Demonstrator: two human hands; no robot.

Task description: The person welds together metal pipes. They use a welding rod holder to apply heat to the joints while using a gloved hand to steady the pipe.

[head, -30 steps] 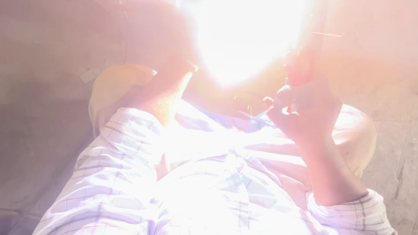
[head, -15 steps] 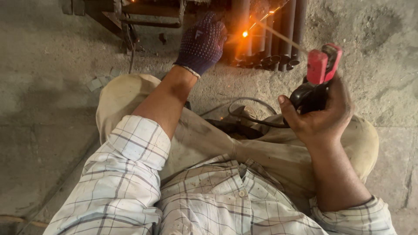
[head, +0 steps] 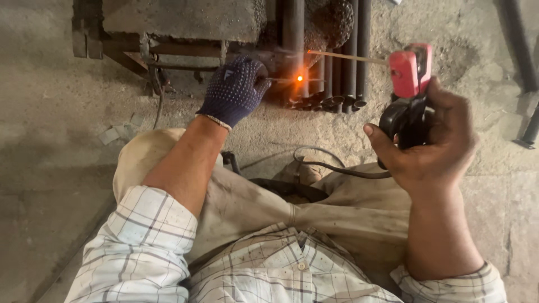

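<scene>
My left hand (head: 234, 90), in a dark blue dotted glove, grips a thin metal rod (head: 281, 80) whose tip glows orange against a bundle of dark steel pipes (head: 331, 56). Bare, my right hand (head: 429, 140) is closed around the black handle of a red electrode holder (head: 411, 73). A thin welding electrode (head: 348, 57) sticks out of the holder to the left, its tip above the glowing spot and apart from it. A black cable (head: 325, 165) runs from the holder down across my lap.
A rusty steel frame (head: 135, 50) and a grey concrete block (head: 179, 19) lie at the top left. More dark bars (head: 525, 73) lie at the right edge. Concrete floor surrounds me; my beige trousers and checked shirt fill the lower view.
A blinding white arc flash a second ago has gone out, leaving an orange glow on the metal. My right hand has drawn the holder back slightly; the left hand stays on the rod.
</scene>
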